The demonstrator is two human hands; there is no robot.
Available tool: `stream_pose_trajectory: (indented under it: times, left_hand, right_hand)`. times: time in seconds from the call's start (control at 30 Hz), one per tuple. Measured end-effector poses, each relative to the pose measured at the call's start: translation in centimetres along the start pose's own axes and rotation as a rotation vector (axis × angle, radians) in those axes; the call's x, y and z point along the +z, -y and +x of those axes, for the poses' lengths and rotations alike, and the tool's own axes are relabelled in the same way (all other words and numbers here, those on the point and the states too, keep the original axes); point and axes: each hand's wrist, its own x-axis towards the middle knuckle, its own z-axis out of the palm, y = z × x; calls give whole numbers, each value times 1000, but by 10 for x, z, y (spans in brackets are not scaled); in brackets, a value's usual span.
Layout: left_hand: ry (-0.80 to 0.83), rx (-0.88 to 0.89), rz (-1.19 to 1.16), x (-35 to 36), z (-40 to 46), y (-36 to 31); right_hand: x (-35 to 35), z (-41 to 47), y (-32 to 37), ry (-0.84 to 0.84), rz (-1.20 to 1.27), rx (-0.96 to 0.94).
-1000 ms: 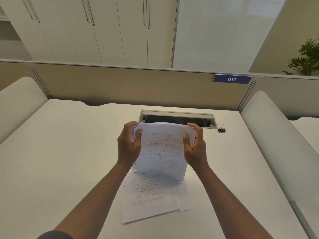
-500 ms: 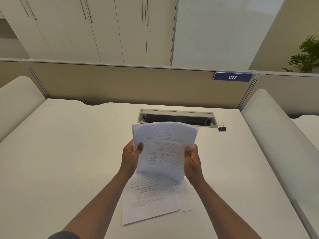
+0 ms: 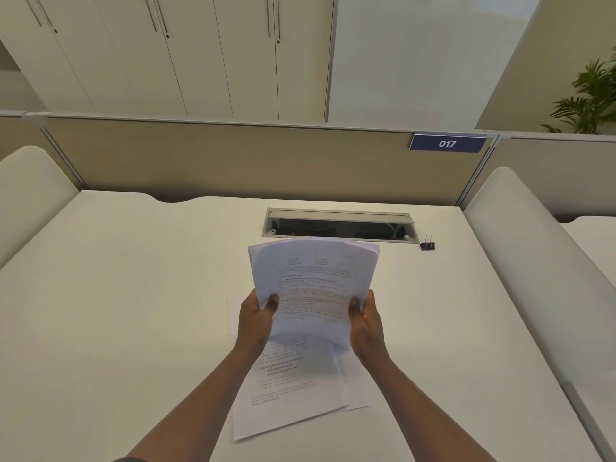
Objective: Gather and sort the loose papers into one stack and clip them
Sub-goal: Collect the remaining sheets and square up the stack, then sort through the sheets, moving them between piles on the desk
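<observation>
I hold a stack of printed white papers [image 3: 313, 281] upright above the desk, its top edges fanned slightly. My left hand [image 3: 255, 320] grips its lower left edge and my right hand [image 3: 366, 323] grips its lower right edge. Beneath my hands, a few more loose printed sheets [image 3: 290, 388] lie flat and overlapping on the white desk [image 3: 133, 311]. A small black binder clip [image 3: 427, 243] stands on the desk to the far right of the stack, beside the cable tray.
An open cable tray slot [image 3: 340, 225] is set in the desk behind the stack. A beige partition [image 3: 233, 161] with a blue "017" label [image 3: 447, 143] closes the back. White curved dividers [image 3: 533, 261] flank both sides.
My hands have slid from the stack's upper edges down to its lower edges. The stack stays upright over the loose sheets.
</observation>
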Motion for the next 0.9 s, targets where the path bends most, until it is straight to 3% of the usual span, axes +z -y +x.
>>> stream_pose_trajectory:
  times: [0.3, 0.5, 0.73, 0.83, 0.9]
  left_hand:
    - [24, -73, 34, 0, 1, 12]
    - [2, -59, 212, 25, 15, -1]
    - [162, -180, 430, 66, 23, 10]
    - [53, -244, 766, 63, 21, 22]
    - [-36, -421, 979, 52, 17, 27]
  right_hand:
    - [2, -6, -11, 45, -109, 57]
    - [-19, 8, -19, -106, -248, 77]
    - [-87, 27, -27, -244, -404, 210]
    - [-120, 36, -43, -238, -455, 311]
    - [-139, 39, -53, -223, -500, 365]
